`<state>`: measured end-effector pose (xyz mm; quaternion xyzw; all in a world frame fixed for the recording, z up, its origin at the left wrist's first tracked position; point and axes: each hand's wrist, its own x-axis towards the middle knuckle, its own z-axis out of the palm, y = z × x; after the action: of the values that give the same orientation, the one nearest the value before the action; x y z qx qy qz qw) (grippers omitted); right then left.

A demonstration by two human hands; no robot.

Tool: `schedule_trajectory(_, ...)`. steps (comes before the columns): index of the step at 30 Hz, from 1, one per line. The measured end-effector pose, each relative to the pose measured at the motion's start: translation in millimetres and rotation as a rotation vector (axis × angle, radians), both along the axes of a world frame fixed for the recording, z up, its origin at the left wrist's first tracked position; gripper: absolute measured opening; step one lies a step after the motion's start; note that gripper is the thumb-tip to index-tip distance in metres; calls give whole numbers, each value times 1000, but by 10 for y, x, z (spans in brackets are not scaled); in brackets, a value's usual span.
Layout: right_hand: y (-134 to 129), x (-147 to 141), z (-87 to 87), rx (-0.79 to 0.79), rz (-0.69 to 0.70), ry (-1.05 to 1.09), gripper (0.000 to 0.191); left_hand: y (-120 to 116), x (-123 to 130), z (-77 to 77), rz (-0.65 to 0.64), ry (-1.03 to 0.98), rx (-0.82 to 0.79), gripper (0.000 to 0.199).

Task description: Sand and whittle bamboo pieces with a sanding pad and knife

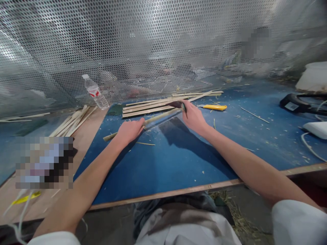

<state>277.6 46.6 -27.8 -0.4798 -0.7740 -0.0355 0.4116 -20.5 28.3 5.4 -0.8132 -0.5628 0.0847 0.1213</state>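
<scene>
A pale bamboo strip (pixel 161 117) slants above the blue tabletop (pixel 153 170). My left hand (pixel 131 130) is closed round it near its left part, and the strip's end sticks out past my wrist. My right hand (pixel 192 116) is closed on the handle of a dark-bladed knife (pixel 175 104), whose blade points left over the strip's right end. Whether the blade touches the strip cannot be made out. Just behind both hands lie several flat bamboo strips (pixel 145 109). A yellow cutter (pixel 215 107) lies to the right of my right hand.
A water bottle (pixel 96 93) stands tilted by the perforated metal screen (pixel 153 44). More strips (pixel 74 121) lie at the left, near a blurred-out object (pixel 46 163) and white cables. At the right are a black object (pixel 293 103) and a white device (pixel 316 129). Shavings dot the tabletop.
</scene>
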Motion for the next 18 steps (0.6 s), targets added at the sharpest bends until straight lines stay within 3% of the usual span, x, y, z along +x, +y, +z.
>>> schedule_trajectory(10,42,67,16,17,-30,35,43,6,-48,9,-26,5,-88,43)
schedule_trajectory(18,193,261,-40,63,-94,29,44,86,-154,-16,37,-62,-54,66)
